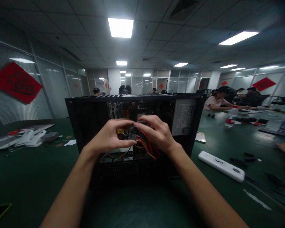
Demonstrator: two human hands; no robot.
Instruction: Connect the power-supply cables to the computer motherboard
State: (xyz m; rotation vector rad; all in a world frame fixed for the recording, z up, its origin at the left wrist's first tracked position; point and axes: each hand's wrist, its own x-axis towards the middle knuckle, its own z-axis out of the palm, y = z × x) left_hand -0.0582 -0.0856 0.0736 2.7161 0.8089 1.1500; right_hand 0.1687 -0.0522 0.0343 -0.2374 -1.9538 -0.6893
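An open black computer case (pixel 136 172) lies in front of me, its inside facing me. My left hand (pixel 112 134) is curved in front of the opening, with a dark multi-pin power connector (pixel 132 132) between its thumb and fingers. Red, yellow and black power cables (pixel 147 147) run down from that connector. Close against them is my right hand (pixel 158 131), its fingers bent over the upper end of the cable bundle; part of its grip is hidden. Behind the hands, memory slots (pixel 114 110) and a power supply with a label (pixel 184 117) show inside.
A white power strip (pixel 220 166) with a cord lies right of the case. Farther right stand a water bottle (pixel 231 117) and scattered dark parts. At the left lie white and grey items (pixel 33 137). A person (pixel 218 101) sits across the table at the right.
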